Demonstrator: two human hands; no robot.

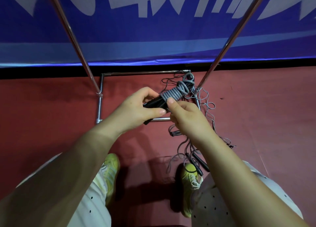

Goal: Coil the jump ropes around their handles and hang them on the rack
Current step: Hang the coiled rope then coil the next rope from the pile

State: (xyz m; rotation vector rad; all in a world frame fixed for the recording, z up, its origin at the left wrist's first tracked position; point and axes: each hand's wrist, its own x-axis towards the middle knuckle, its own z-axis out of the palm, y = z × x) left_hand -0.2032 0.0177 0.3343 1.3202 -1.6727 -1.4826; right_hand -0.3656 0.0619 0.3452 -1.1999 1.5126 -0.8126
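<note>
Head view shows the jump rope bundle [171, 96] held in the air in front of the person, above the rack's floor frame [102, 96]. Its black handles [153, 104] lie together with grey cord [172, 94] wound round them in tight turns. The long axis runs on a slant, the bare handle ends pointing down and toward the person's left, the wrapped end pointing up and away toward the frame's far right corner, where the last loops look looser and bunched.

The left hand [136, 110] is clamped on the bare handle ends, thumb across the top. The right hand [184, 117] pinches the bundle at the nearest turn, its thumb pressing the cord against the handles.

To the right of the frame, loose ropes [205, 110] trail across the red floor [51, 107] down to the person's yellow shoes [189, 173]. The rack's two slanted poles [77, 43] rise from the frame on either side.

The likely risk is the coil springing open: if the right thumb lifts before the free end is tucked, the stiff cord would probably unwind. The bunched far loops could also slide off the end.
</note>
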